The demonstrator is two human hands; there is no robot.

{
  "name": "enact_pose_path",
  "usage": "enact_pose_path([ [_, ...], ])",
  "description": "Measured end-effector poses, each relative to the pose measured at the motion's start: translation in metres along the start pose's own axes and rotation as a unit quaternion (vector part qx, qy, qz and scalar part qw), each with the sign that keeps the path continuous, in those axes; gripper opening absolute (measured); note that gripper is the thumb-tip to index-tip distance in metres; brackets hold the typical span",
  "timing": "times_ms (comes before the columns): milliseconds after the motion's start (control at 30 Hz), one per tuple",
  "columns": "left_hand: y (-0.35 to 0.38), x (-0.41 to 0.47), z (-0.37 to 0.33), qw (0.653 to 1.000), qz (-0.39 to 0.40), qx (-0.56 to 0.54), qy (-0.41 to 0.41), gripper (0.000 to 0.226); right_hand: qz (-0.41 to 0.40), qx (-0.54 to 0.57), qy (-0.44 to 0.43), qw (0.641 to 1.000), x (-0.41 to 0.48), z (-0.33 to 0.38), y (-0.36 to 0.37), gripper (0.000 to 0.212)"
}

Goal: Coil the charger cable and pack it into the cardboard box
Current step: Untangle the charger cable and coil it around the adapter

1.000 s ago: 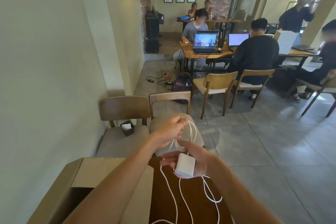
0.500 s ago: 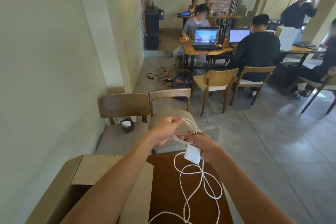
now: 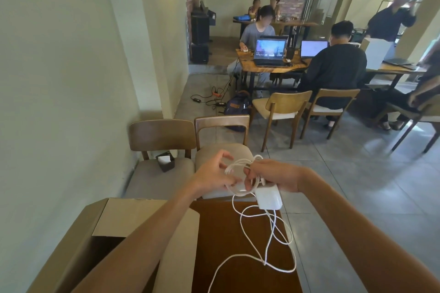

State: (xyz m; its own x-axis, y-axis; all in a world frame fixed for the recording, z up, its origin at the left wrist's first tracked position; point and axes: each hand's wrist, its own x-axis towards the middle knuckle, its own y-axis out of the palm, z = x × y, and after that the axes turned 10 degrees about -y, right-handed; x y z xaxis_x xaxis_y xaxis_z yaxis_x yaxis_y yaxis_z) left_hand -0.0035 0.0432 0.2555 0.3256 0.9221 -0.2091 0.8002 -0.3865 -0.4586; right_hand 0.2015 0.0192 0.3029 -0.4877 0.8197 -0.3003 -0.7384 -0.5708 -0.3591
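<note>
Both hands are up over the far edge of the tabletop [image 3: 221,233], working the charger cable [image 3: 269,240]. The right hand [image 3: 273,177] has its grip closed around a small bundle of white loops, with the white power brick [image 3: 269,197] hanging just under its palm at about 6 o'clock. The left hand [image 3: 215,175] sits just beside it at 9 o'clock, fingers spread and only lightly curled, fingertips touching the loops without clamping them — a guiding grip, not a holding one.

Here is the relation that matters: the uncoiled slack drops from the bundle toward 6 o'clock and sprawls across the brown tabletop in loose overlapping curves, its long run heading back toward the person's body. So the free cable lies below and nearer than both hands, and the open left hand looks the better placed to reach down and feed the next loop up. A good length is still loose, so the coiling looks perhaps half done.

The cardboard box [image 3: 100,226] waits open at 8 o'clock from the hands, flaps up, well apart from the bundle. Crossing strands on the tabletop could snag as they are drawn in.
</note>
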Motion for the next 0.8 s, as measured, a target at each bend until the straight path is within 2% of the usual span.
enact_pose_path([
  [67,0.004,-0.002,-0.001,0.998,0.017,0.031,0.048,0.093,0.005,-0.096,0.001,0.995,0.003,0.005,0.002,0.014],
  [100,0.005,-0.003,-0.002,0.995,0.018,0.054,0.077,0.097,0.011,-0.130,0.004,0.991,0.004,0.007,0.003,0.011],
  [133,0.005,-0.003,-0.002,0.990,0.008,0.083,0.111,0.092,0.016,-0.161,0.005,0.987,0.005,0.007,0.005,0.009],
  [200,0.004,-0.001,-0.001,0.978,-0.014,0.112,0.177,0.063,0.016,-0.208,-0.010,0.978,0.006,0.007,0.006,0.015],
  [267,0.002,0.001,0.002,0.978,-0.033,0.101,0.179,0.034,-0.012,-0.218,-0.042,0.975,0.005,0.006,0.005,0.020],
  [367,-0.002,0.005,0.005,0.993,-0.016,-0.009,0.121,0.023,-0.130,-0.224,-0.089,0.962,0.006,-0.006,-0.002,0.018],
  [433,-0.001,0.005,0.002,0.992,-0.003,-0.086,0.087,0.031,-0.210,-0.221,-0.095,0.948,0.007,-0.014,-0.002,0.012],
  [533,0.006,0.005,-0.009,0.980,0.024,-0.195,0.040,0.040,-0.303,-0.165,-0.104,0.933,0.010,-0.025,0.010,0.008],
  [633,0.011,0.007,-0.028,0.959,0.036,-0.282,0.003,0.031,-0.357,-0.039,-0.092,0.929,0.016,-0.033,0.027,0.007],
  [700,0.010,0.010,-0.035,0.968,0.015,-0.249,0.000,0.032,-0.358,0.045,-0.069,0.930,0.020,-0.034,0.038,0.004],
  [800,0.011,0.012,-0.040,0.993,-0.028,-0.111,0.035,0.040,-0.340,0.125,-0.019,0.932,0.021,-0.032,0.048,0.007],
])
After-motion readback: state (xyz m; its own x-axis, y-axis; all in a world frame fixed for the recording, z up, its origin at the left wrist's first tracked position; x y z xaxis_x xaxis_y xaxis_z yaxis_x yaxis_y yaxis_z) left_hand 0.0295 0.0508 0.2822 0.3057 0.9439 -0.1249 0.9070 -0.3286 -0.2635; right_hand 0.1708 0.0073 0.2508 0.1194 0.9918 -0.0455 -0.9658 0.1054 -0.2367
